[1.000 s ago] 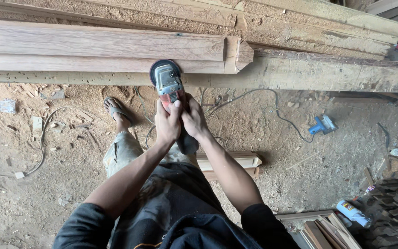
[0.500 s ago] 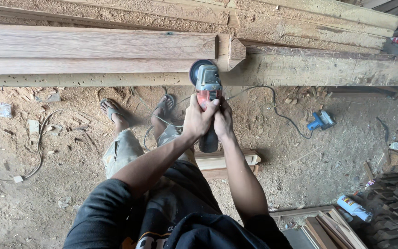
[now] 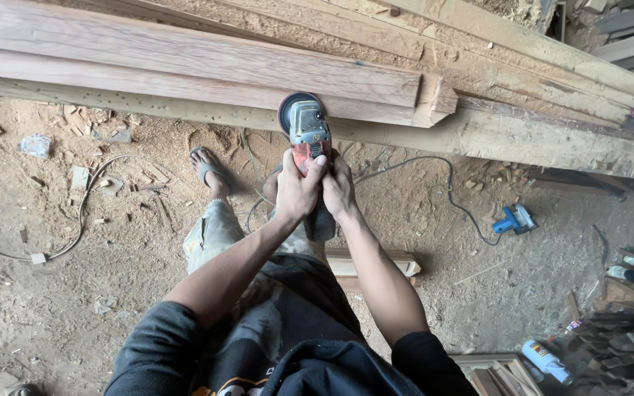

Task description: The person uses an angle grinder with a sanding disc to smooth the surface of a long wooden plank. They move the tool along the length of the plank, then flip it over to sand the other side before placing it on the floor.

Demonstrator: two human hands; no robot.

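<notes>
Both hands are wrapped tight around the angle grinder [image 3: 306, 139]: the left hand [image 3: 296, 192] closed around the red part of the body, the right hand [image 3: 339, 192] clamped just beside it on the dark rear handle. So 2 full grips on the tool, nothing loose there. The sanding disc [image 3: 288, 111] sits against the front edge of the long wooden plank [image 3: 185, 70], near its notched end.

Stuff that could bite from here, as I see it:

- The power cord [image 3: 434, 183] snakes across the sawdust floor [image 3: 75, 279] right by the feet. A step sideways could snag it and yank the grinder off line.
- The foot in the flip-flop [image 3: 209, 172] is almost directly under the work (bare toes under a spinning disc, not great). If the grinder kicks down off the edge, that is where it goes.
- Disc is close to the notched plank end [image 3: 434, 99]. Catching that corner could make the tool grab and jump.
- Tilting too far would likely gouge the edge instead of smoothing it.
- Loose sawdust underfoot means slippery footing while leaning in.

There's also a blue power tool [image 3: 514, 218] lying on the floor to the right, well apart from the feet, and a spray can [image 3: 546, 361] further off.
</notes>
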